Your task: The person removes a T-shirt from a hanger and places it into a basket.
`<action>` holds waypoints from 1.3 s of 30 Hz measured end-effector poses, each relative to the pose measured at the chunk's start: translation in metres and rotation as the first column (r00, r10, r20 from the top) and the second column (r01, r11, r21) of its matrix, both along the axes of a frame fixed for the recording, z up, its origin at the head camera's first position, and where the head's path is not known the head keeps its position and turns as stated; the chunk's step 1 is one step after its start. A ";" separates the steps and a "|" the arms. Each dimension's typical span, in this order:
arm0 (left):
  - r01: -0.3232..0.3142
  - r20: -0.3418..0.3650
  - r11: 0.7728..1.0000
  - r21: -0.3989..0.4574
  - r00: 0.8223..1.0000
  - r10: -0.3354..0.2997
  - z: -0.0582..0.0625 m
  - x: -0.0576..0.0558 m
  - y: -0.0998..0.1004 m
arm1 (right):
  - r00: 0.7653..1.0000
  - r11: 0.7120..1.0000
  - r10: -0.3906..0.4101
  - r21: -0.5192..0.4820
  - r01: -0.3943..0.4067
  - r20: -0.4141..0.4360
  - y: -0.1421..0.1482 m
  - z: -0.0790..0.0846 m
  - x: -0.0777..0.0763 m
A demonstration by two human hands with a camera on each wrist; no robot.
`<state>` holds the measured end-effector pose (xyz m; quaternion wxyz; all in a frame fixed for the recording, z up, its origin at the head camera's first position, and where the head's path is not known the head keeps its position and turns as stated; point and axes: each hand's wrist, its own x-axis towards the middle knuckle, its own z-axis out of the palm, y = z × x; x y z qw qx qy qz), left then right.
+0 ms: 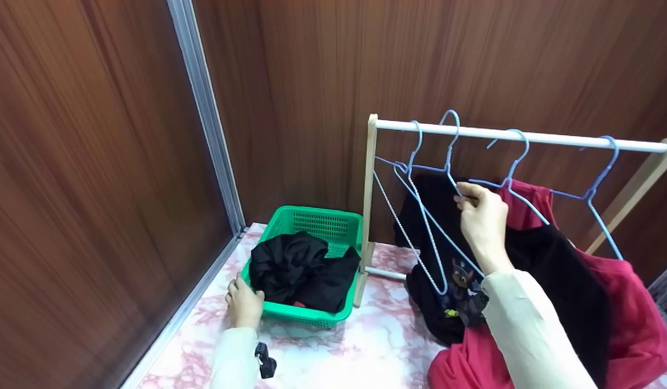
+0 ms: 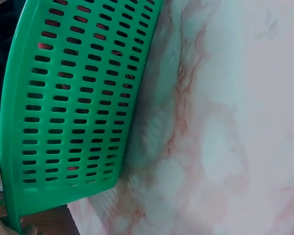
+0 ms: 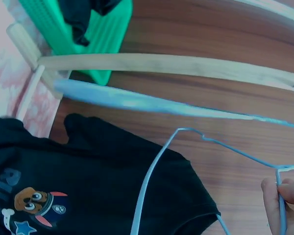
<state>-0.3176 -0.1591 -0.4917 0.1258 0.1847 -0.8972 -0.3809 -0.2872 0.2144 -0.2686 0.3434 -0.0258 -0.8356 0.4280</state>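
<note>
My left hand point(image 1: 244, 305) grips the front left corner of a green plastic basket point(image 1: 306, 312), with its fingers over the rim. Black clothes point(image 1: 292, 265) lie bunched inside, a bit of red showing beneath them. With thumb and fingertips, my right hand point(image 1: 484, 221) pinches the shoulder of a blue wire hanger point(image 1: 448, 154). This hanger's hook arches above the white rod; whether it touches the rod I cannot tell. Behind it is a black T-shirt point(image 3: 103, 166) printed with a cartoon dog. In the left wrist view, only parts of the fingers show at the basket's corner.
A small wooden garment rack point(image 1: 367, 216) carries the white rod point(image 1: 479, 132). Beside the held hanger hangs another blue hanger point(image 1: 418, 140); farther right, hangers stand among black and red clothes point(image 1: 644, 308). Brown wood-grain panels point(image 1: 311, 108) enclose the marbled floor point(image 1: 382, 335).
</note>
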 end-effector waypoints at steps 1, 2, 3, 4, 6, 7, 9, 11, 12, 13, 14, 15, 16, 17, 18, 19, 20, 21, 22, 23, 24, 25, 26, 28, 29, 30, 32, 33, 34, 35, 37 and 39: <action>0.001 0.002 1.000 0.000 1.000 -0.001 -0.001 0.000 0.000 | 1.000 1.000 -0.002 0.003 0.002 0.012 0.000 -0.001 0.000; 0.000 -0.001 1.000 -0.001 1.000 0.000 -0.001 0.000 0.000 | 1.000 1.000 -0.002 0.008 0.002 0.029 -0.001 -0.001 -0.001; -0.002 -0.003 1.000 -0.002 1.000 0.002 -0.002 -0.001 -0.001 | 0.999 1.000 -0.001 0.013 0.000 0.047 -0.001 -0.002 -0.001; 0.000 -0.003 1.000 0.000 1.000 0.000 -0.002 -0.001 -0.001 | 0.998 1.000 0.003 0.018 -0.004 0.067 -0.002 -0.003 -0.002; 0.003 0.001 1.000 0.005 1.000 -0.003 -0.003 -0.002 -0.002 | 0.995 1.000 0.013 0.027 -0.016 0.104 -0.003 -0.006 -0.002; 0.005 0.001 1.000 0.009 1.000 -0.005 -0.003 -0.002 -0.003 | 0.993 0.999 0.017 0.031 -0.021 0.118 -0.003 -0.007 -0.002; 0.007 0.000 1.000 0.021 1.000 -0.007 -0.002 -0.003 -0.003 | 0.990 0.999 0.019 0.044 -0.025 0.140 -0.003 -0.009 -0.002; 0.004 -0.010 1.000 0.029 1.000 -0.004 -0.003 -0.003 -0.003 | 0.988 0.998 0.022 0.054 -0.031 0.150 -0.003 -0.010 -0.002; 0.002 -0.015 0.999 0.032 1.000 -0.002 -0.003 -0.003 -0.002 | 0.988 0.998 0.022 0.060 -0.032 0.154 -0.003 -0.010 -0.002; 0.001 -0.023 0.999 0.035 1.000 -0.001 -0.003 -0.003 -0.002 | 0.987 0.997 0.023 0.067 -0.034 0.159 -0.002 -0.010 -0.001; -0.001 -0.027 0.999 0.036 1.000 0.002 -0.003 -0.003 -0.002 | 0.986 0.996 0.022 0.076 -0.035 0.166 -0.002 -0.009 -0.001; -0.005 -0.036 0.999 0.036 0.999 0.006 -0.003 -0.003 -0.002 | 0.985 0.996 0.022 0.084 -0.037 0.172 -0.001 -0.009 0.000; -0.006 -0.039 0.999 0.038 0.999 0.007 -0.003 -0.003 -0.002 | 0.983 0.995 0.023 0.090 -0.040 0.180 0.001 -0.009 0.001; -0.006 -0.041 0.999 0.039 0.999 0.007 -0.003 -0.003 -0.002 | 0.982 0.994 0.026 0.099 -0.045 0.186 0.002 -0.010 0.001; -0.005 -0.043 0.999 0.042 0.999 0.007 -0.003 -0.003 -0.002 | 0.981 0.992 0.029 0.111 -0.051 0.191 0.004 -0.010 0.002; -0.004 -0.042 0.999 0.043 0.999 0.006 -0.004 -0.002 -0.002 | 0.980 0.991 0.035 0.123 -0.060 0.195 0.006 -0.011 0.003; -0.005 -0.039 0.999 0.047 0.999 0.007 -0.004 -0.002 -0.002 | 0.980 0.989 0.040 0.135 -0.067 0.193 0.008 -0.011 0.004; -0.005 -0.040 0.999 0.048 0.999 0.007 -0.004 -0.002 -0.002 | 0.982 0.987 0.043 0.147 -0.071 0.186 0.011 -0.012 0.005; -0.004 -0.033 0.999 0.054 0.999 0.006 -0.004 -0.002 -0.002 | 0.984 0.984 0.046 0.161 -0.074 0.173 0.014 -0.012 0.005; -0.005 -0.030 0.998 0.056 1.000 0.007 -0.005 -0.002 -0.002 | 0.987 0.982 0.045 0.175 -0.072 0.153 0.017 -0.012 0.006; -0.004 -0.024 0.998 0.060 1.000 0.006 -0.005 -0.001 -0.002 | 0.991 0.981 0.036 0.184 -0.060 0.129 0.020 -0.012 0.007; -0.003 -0.019 0.998 0.064 1.000 0.005 -0.005 -0.001 -0.002 | 0.995 0.981 0.021 0.188 -0.039 0.096 0.023 -0.012 0.008; -0.002 -0.014 0.998 0.069 1.000 0.003 -0.005 -0.001 -0.002 | 0.998 0.982 0.002 0.190 -0.012 0.055 0.027 -0.012 0.010; 0.003 0.003 0.997 0.075 1.000 -0.003 -0.005 0.000 -0.002 | 0.998 0.982 -0.051 0.182 0.056 -0.035 0.036 -0.011 0.012; 0.004 0.007 0.997 0.075 1.000 -0.004 -0.005 0.000 -0.003 | 0.994 0.981 -0.080 0.170 0.092 -0.079 0.040 -0.011 0.014; 0.005 0.011 0.997 0.076 1.000 -0.005 -0.005 0.001 -0.004 | 0.987 0.980 -0.107 0.158 0.125 -0.121 0.045 -0.011 0.015; 0.004 0.010 0.997 0.078 1.000 -0.005 -0.005 0.002 -0.006 | 0.973 0.976 -0.144 0.138 0.170 -0.180 0.055 -0.010 0.017; 0.004 0.008 0.997 0.079 1.000 -0.005 -0.004 0.002 -0.006 | 0.968 0.973 -0.162 0.131 0.189 -0.193 0.060 -0.010 0.018; 0.004 0.005 0.997 0.081 1.000 -0.004 -0.004 0.002 -0.007 | 0.965 0.971 -0.176 0.127 0.203 -0.196 0.066 -0.010 0.018; 0.004 0.000 0.997 0.083 1.000 -0.004 -0.004 0.001 -0.007 | 0.964 0.968 -0.193 0.126 0.218 -0.184 0.071 -0.010 0.019; 0.007 -0.012 0.996 0.086 1.000 -0.006 -0.003 0.001 -0.006 | 0.966 0.963 -0.221 0.126 0.237 -0.131 0.080 -0.011 0.021; 0.010 -0.021 0.996 0.085 1.000 -0.008 -0.004 0.000 -0.004 | 0.968 0.960 -0.243 0.130 0.248 -0.057 0.088 -0.012 0.022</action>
